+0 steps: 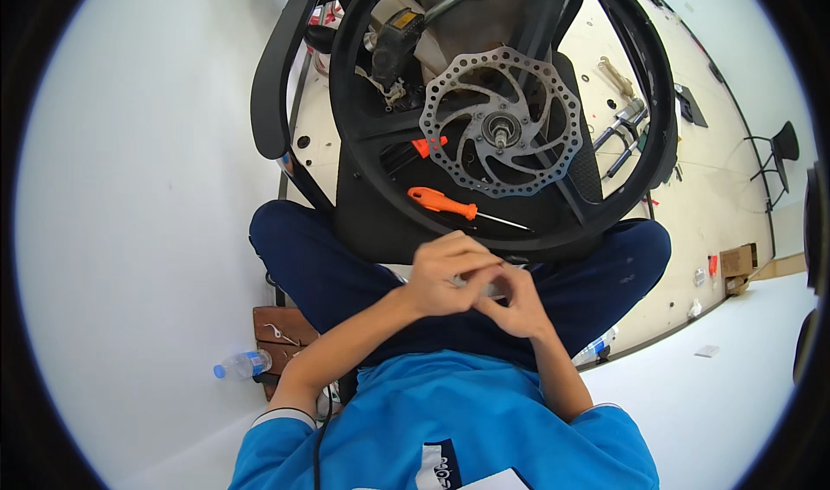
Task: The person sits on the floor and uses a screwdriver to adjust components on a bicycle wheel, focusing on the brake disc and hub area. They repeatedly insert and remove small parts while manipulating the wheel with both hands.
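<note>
Above my lap, my left hand (pixel 448 276) and my right hand (pixel 515 303) meet with bent fingers, their fingertips pressed together. Something small and pale seems to sit between them, but the fingers cover most of it. Just beyond lies a black spoked wheel (pixel 341 84) on a black seat. A drilled metal brake disc (pixel 500 185) is mounted at its hub, and a threaded axle (pixel 501 136) stands up from the centre. Between the spokes rests a screwdriver (pixel 443 201) with an orange handle, its shaft pointing right. Another orange-and-black tool (pixel 425 148) shows partly under the disc.
A crank arm (pixel 451 3) and a pedal (pixel 399 42) appear at the wheel's far side. A black armrest (pixel 273 84) rises at left. A water bottle (pixel 245 365) lies by a brown box (pixel 275 321). On the right floor are a fork (pixel 624 134) and cardboard boxes (pixel 737 262).
</note>
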Action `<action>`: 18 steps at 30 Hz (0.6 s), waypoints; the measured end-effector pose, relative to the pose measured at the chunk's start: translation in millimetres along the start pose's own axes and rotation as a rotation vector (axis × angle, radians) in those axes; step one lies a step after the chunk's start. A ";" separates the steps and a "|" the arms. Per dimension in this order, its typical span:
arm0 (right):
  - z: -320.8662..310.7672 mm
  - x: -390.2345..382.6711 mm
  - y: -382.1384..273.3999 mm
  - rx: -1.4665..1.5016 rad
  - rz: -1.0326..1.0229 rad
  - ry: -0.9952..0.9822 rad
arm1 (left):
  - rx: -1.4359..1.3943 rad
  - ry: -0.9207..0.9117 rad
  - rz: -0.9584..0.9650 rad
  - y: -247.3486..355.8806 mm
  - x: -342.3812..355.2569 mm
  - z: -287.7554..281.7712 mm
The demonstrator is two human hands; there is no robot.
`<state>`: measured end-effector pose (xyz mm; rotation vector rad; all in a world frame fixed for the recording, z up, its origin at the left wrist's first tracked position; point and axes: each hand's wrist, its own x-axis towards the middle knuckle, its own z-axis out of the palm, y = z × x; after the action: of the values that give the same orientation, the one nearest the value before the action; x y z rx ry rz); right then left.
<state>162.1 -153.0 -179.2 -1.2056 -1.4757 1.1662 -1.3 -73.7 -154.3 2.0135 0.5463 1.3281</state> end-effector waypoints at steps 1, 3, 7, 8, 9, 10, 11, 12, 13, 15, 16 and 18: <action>5.8 -3.6 4.1 0.143 0.037 -0.024 | 0.010 -0.042 -0.024 6.9 1.7 4.2; 8.9 -5.9 2.7 0.422 0.137 0.007 | 0.017 -0.058 -0.097 8.3 -4.8 6.2; -22.8 3.4 -16.8 0.796 0.264 0.064 | 0.010 -0.002 -0.210 -3.5 0.9 -13.4; -31.8 5.1 -20.8 0.684 0.170 0.149 | 0.042 0.004 -0.368 0.5 6.1 -28.3; -40.2 9.7 -32.4 0.561 0.069 0.213 | 0.068 0.060 -0.342 -15.9 3.2 -43.2; -49.5 16.0 -41.8 0.544 0.017 0.294 | -0.010 0.182 -0.470 -17.5 10.3 -51.3; -56.5 22.4 -51.8 0.566 0.023 0.338 | -0.117 0.374 -0.509 -19.2 23.2 -50.8; -60.6 30.8 -59.3 0.496 -0.013 0.380 | -0.071 0.409 -0.532 -21.7 35.6 -59.5; -61.7 40.3 -65.8 0.426 -0.048 0.417 | -0.153 0.418 -0.574 -21.8 44.8 -70.5; -61.2 61.6 -77.0 0.445 -0.045 0.475 | -0.171 0.377 -0.538 -16.5 66.6 -72.8; -61.2 73.3 -80.2 0.452 -0.048 0.493 | -0.152 0.364 -0.508 -17.1 71.5 -71.2; -56.7 82.6 -82.8 0.488 -0.120 0.510 | -0.110 0.336 -0.446 -16.6 80.0 -67.9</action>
<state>191.8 -71.3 -82.5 -0.9608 -0.8080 0.9666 -31.5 10.1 -96.4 1.4706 0.9870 1.3793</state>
